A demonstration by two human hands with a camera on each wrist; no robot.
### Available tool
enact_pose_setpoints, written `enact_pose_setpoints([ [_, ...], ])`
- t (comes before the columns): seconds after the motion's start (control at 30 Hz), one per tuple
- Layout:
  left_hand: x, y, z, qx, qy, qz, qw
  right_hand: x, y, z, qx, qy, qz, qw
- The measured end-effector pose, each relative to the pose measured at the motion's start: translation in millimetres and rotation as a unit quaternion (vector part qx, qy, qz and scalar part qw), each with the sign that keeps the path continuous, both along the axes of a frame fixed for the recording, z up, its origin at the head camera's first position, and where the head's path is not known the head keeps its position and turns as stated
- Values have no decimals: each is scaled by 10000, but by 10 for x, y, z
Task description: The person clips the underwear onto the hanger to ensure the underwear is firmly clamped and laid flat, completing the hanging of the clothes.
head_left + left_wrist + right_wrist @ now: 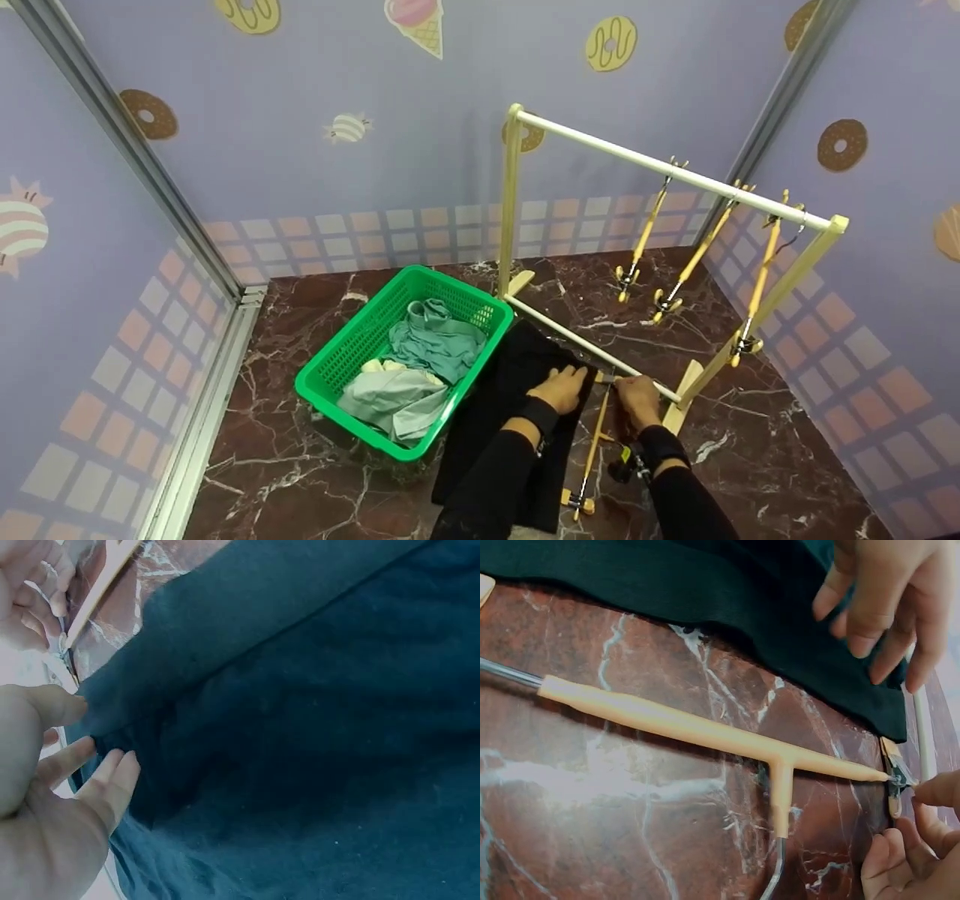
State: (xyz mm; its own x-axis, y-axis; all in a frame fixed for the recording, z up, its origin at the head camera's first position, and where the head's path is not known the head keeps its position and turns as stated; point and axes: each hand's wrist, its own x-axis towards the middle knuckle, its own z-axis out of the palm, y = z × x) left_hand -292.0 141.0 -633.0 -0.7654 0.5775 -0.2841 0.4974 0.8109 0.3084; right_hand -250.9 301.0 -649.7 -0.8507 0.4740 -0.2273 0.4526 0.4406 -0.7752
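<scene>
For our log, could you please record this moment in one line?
Left hand: touching black cloth garment | right hand: pinching end clip of yellow metal-hooked hanger | green plastic basket: holding clothes

No lettering, label, brand, number or sign can be read in any of the three views. A small yellow-green patch (pixel 626 453) on a black device (pixel 619 472) beside a black fabric wristband (pixel 663 445), towards five o'clock in the head view, is too small to show whether it bears print.
</scene>
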Motion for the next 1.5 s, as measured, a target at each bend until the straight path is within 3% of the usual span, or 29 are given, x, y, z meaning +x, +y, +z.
enact_pose_setpoints([
  [0.27,-6,2,-11,-117,97,348,9993,-33,-18,45,49,-201,178,9996],
  [0.37,-12,2,-54,-264,116,415,9987,-28,-43,49,-570,-101,155,9982],
  [0.53,-18,-1,-112,-356,312,492,9977,-9,-109,72,-1575,98,46,9875],
  [0.63,-17,-6,-109,-177,551,562,9967,-16,-138,93,-2096,336,-39,9772],
  [0.73,-30,-11,-83,115,918,650,9936,-36,-142,114,-2823,632,-155,9571],
  [0.87,-92,-16,-32,644,1553,765,9828,-73,-120,137,-3303,569,-298,9417],
  [0.93,-139,-24,-5,919,1683,771,9784,-89,-98,178,-3448,449,-355,9369],
  [1.0,-183,-44,31,1191,1676,757,9757,-96,-69,222,-3579,363,-352,9324],
  [1.07,-222,-76,65,1527,1586,752,9726,-91,-38,271,-3881,355,-340,9203],
  [1.23,-304,-156,132,2319,1589,697,9571,-57,28,337,-4272,193,-253,9036],
  [1.4,-374,-196,195,2645,1482,846,9492,-25,102,349,-4495,18,-238,8929],
  [1.5,-403,-206,216,2741,1391,882,9475,-25,149,345,-4783,63,-213,8779],
])
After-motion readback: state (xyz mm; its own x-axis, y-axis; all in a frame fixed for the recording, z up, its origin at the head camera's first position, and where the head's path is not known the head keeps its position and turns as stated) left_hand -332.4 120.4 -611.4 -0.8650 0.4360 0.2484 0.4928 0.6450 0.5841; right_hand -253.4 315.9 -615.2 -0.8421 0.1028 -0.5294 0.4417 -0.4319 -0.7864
